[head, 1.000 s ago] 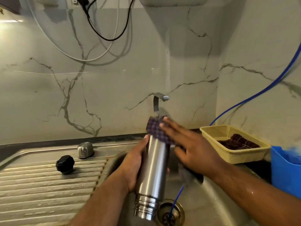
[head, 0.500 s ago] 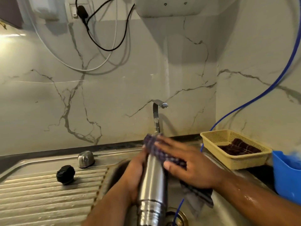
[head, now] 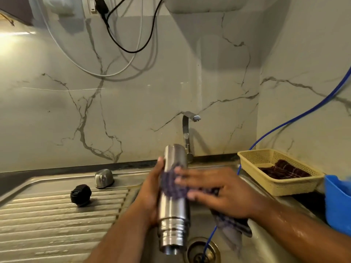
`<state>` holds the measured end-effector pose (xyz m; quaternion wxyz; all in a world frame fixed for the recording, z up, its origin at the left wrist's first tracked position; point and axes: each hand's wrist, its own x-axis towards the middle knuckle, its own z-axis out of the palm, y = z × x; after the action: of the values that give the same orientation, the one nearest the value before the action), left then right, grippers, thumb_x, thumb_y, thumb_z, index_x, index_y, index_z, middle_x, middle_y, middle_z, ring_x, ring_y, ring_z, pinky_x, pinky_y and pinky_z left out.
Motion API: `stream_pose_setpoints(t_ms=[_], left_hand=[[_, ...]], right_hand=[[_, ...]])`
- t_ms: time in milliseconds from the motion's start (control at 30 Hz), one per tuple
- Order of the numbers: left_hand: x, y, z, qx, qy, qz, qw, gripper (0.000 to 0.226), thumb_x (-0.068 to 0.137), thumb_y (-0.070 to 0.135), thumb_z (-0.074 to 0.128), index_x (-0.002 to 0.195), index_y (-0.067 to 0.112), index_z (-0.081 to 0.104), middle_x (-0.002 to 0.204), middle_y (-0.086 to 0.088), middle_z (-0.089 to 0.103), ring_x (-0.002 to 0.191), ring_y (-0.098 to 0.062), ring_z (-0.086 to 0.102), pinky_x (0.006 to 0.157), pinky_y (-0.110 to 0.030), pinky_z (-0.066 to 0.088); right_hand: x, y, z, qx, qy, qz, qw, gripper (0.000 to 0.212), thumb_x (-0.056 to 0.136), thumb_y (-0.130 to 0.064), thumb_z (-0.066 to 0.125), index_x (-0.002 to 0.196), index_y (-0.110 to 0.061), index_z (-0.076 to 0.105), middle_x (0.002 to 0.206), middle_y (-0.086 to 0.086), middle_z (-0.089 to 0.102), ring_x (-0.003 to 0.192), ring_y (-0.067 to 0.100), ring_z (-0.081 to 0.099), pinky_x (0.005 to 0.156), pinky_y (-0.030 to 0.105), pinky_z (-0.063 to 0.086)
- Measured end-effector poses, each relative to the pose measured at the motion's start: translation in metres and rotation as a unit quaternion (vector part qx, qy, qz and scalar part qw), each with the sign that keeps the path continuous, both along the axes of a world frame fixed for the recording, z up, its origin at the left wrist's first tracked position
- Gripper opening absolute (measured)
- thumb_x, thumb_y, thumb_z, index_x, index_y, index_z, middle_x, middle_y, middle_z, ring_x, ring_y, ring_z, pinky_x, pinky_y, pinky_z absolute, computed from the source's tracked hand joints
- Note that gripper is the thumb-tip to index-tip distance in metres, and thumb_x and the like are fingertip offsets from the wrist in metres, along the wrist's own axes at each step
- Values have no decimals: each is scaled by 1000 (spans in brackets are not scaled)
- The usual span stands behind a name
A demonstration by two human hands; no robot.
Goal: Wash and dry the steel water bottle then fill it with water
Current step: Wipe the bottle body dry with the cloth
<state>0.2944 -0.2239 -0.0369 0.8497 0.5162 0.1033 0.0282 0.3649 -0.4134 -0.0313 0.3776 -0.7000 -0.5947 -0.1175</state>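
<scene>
The steel water bottle (head: 173,209) is held upside down above the sink basin (head: 266,247), its narrow ringed neck pointing down towards the drain (head: 201,251) and its flat base up near the tap (head: 187,130). The left hand (head: 152,194) wraps around the bottle's body from the left, its grip clamped on the steel. The right hand (head: 218,192) lies across the bottle's right side with its fingers stretched out, grip apart, pressing a purple checked cloth (head: 171,186) flat against the body. The rest of the cloth hangs below this hand into the basin. The right forearm glistens with water drops.

A thin blue tube (head: 284,124) comes down along the right wall and runs into the drain. On the ribbed draining board (head: 57,221) to the left sits a black cap (head: 80,194), and just behind it a rounded steel lid (head: 104,178). On the dark surface (head: 303,201) right of the sink stands a yellow mesh basket (head: 275,186) holding a dark folded cloth (head: 283,169). A blue plastic container (head: 338,202) sits beside the basket at the frame's edge.
</scene>
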Motion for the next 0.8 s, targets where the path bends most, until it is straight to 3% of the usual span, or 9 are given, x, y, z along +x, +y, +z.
stream_pose_setpoints(t_ms=[133,267,400,467,533,600,667,733,800], left_hand=[[3,16,1,-13,23,78,997,75,96,66,43,122,-2,61,97,-27,73,75,-36,71,74,-43,57],[-2,-6,0,100,23,28,994,64,97,59,48,100,0,70,85,-23,75,60,-31,71,55,-35,61],[0,-28,-3,142,17,-18,990,73,92,70,48,117,4,69,107,-27,73,82,-36,69,90,-53,57],[-2,-22,-1,140,11,-2,990,70,91,68,50,114,5,70,103,-24,74,82,-35,69,92,-54,56],[-2,-8,-1,123,15,29,992,69,91,67,50,115,5,68,96,-21,75,80,-33,71,81,-45,58],[-5,1,2,85,11,30,996,71,90,67,50,120,4,64,90,-21,75,75,-32,73,74,-40,57],[-5,5,3,59,19,19,998,76,87,68,55,126,3,61,95,-25,74,81,-34,74,78,-42,57],[-7,-4,6,66,4,-17,998,77,88,68,55,131,4,59,115,-30,70,97,-38,71,90,-47,56],[-6,-12,4,83,-4,-32,996,72,92,66,49,127,5,63,122,-29,68,97,-37,70,84,-44,60]], right_hand=[[-14,8,3,-128,5,119,985,42,87,-17,81,129,-17,71,143,-11,59,132,6,56,110,38,48],[11,9,5,65,51,-32,996,38,90,-21,77,126,-27,71,137,-20,62,130,1,56,113,41,45],[24,-5,13,152,66,-198,966,37,90,-35,75,126,-43,69,131,-27,63,125,-11,54,116,32,42],[19,-7,11,91,56,-151,983,39,90,-32,76,128,-40,69,136,-27,60,129,-8,53,116,36,42],[5,-3,9,-43,31,-43,998,40,89,-27,78,128,-33,70,140,-27,56,130,-3,55,114,39,45],[-6,0,10,-167,41,51,984,41,88,-20,79,127,-25,71,141,-24,57,129,-1,56,113,34,45],[-6,-2,16,-207,76,97,970,40,87,-13,79,126,-17,72,140,-18,60,131,-1,54,113,28,42],[0,-6,21,-163,90,70,980,38,88,-13,78,125,-21,72,139,-22,60,132,-2,53,113,25,42],[11,-7,23,-32,98,-15,995,38,87,-16,79,123,-27,73,136,-25,61,130,-3,54,114,27,42]])
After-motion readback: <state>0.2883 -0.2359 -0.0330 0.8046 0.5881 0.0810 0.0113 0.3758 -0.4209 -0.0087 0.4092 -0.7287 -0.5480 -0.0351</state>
